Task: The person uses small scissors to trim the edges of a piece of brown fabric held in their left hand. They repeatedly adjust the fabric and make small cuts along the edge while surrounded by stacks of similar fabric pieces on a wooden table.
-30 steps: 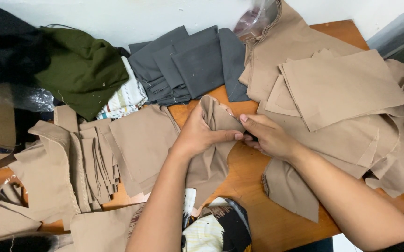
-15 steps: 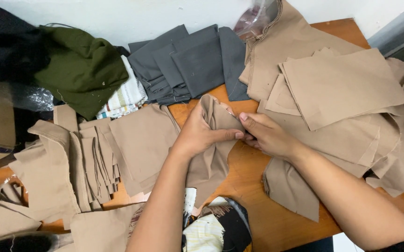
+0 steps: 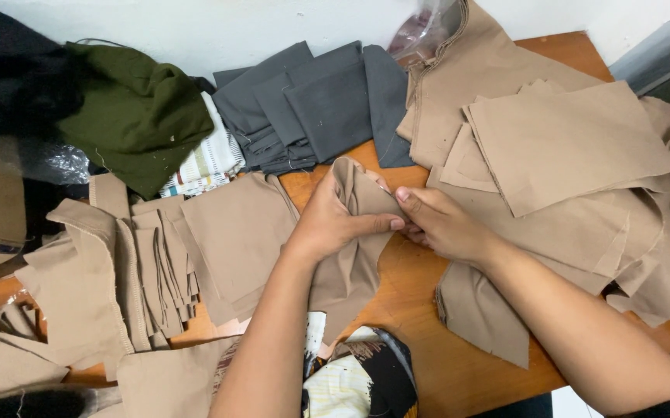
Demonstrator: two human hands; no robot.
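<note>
Cloth piece (image 3: 354,255) between fabric stacks (image 3: 157,263)

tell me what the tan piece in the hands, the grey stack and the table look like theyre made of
Tan piece: looks like matte woven cloth, perhaps cotton twill; it creases softly in the grip of the left hand and right hand.
Grey stack: similar matte cloth, folded flat with crisp edges.
Table: orange-brown wood or wood veneer, smooth with a faint sheen.

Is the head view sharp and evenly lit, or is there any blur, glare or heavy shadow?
Head view: sharp and evenly lit; both hands, left and right, and the tan cloth piece are crisp; shadows soft; mild glare only on the plastic bag.
</note>
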